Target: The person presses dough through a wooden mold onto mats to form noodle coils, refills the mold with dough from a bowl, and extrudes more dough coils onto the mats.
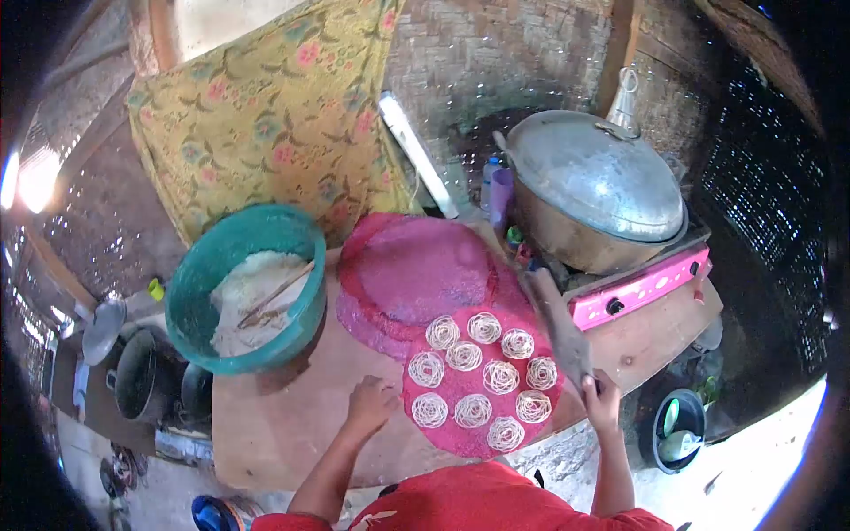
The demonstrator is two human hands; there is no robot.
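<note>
A round pink-red mat [452,434] lies at the near edge of the table and bears several round, pale nests of thin noodle-like strands [473,410]. Just off the mat's left edge is my left hand [372,404], low over the table, with its fingers curled in; whether they pinch anything is too small to tell. My right hand [603,403] is closed around the lower end of a long, flat grey-brown strip [561,323], whose material I cannot make out. This strip runs along the mat's right side towards the stove. Behind the nests lie more pink-red round mats [425,265], overlapping in a stack.
A green basin [190,332] with white flour-like stuff and a stick stands at the back left of the wooden table [283,434]. At the right, a big lidded metal pot [602,186] sits on a pink gas stove [642,290]. A dark bucket [662,456] stands below right.
</note>
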